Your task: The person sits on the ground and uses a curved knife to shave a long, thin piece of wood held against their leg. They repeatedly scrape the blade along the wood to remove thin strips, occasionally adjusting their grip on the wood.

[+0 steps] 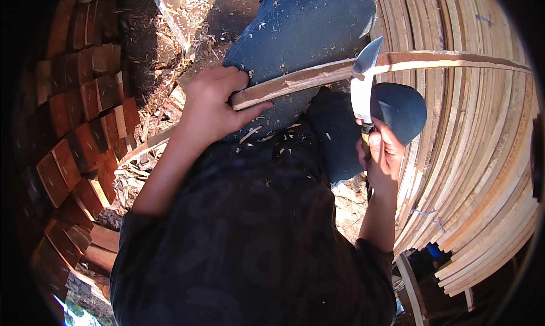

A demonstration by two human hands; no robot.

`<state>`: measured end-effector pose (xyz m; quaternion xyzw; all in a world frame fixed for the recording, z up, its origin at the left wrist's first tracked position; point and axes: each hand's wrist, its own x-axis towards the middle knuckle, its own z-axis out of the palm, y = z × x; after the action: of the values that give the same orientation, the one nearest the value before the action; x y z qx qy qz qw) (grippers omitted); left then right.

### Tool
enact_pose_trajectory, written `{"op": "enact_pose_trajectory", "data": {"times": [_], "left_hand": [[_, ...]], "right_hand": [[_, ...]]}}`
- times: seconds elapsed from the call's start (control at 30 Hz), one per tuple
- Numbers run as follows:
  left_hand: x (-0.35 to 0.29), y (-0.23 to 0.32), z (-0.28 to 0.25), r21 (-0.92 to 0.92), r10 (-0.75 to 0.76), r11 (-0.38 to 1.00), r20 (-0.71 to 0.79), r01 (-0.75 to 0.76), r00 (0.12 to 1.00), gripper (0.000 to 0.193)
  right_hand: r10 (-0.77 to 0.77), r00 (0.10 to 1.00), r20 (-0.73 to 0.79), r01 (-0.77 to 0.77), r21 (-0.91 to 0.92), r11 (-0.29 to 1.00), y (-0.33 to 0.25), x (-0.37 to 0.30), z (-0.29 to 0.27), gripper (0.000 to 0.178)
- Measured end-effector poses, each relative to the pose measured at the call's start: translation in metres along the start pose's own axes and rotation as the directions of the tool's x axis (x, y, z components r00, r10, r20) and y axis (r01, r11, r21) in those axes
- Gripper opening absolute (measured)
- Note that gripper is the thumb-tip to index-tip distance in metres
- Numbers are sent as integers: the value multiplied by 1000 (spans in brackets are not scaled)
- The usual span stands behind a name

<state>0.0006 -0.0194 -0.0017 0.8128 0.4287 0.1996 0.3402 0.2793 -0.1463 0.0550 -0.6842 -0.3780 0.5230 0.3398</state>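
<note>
Right side: big stack of curved wooden slats [482, 173], bent in arcs, fills the frame edge top to bottom. Left side: stacked reddish-brown wood blocks [85, 133], rows overlapping. Ground between them covered in wood shavings [187, 19].

Person seated, dark patterned shirt [250, 241], blue jeans [306, 31] flecked with chips; knees up in the middle of the view.

Long wooden strip [397, 62] lies across the lap, near-horizontal, running from the left knee area out over the slat stack on the right. Partly debarked, pale along the upper edge.

Left hand [213, 104]: closed around the strip's near end, thumb along the underside, pinning it against the thigh.

Right hand [381, 153]: fist clamped on the knife handle, held low by the right knee.

Knife [363, 85]: broad steel blade pointing up, crossing the strip about mid-length. Blade touches or sits just in front of the wood — can't tell which.
</note>
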Motion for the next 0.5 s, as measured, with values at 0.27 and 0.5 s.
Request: {"op": "enact_pose_trajectory", "data": {"times": [0.27,0.5], "left_hand": [[-2,0,0,21,-5,1000,-16,6,1000,37],[-2,2,1,12,-27,1000,-2,27,1000,37]], "right_hand": [[-68,994,-85,78,113,991,-3,7,-14,42],[-77,996,-40,80,94,992,2,7,-4,38]]}}
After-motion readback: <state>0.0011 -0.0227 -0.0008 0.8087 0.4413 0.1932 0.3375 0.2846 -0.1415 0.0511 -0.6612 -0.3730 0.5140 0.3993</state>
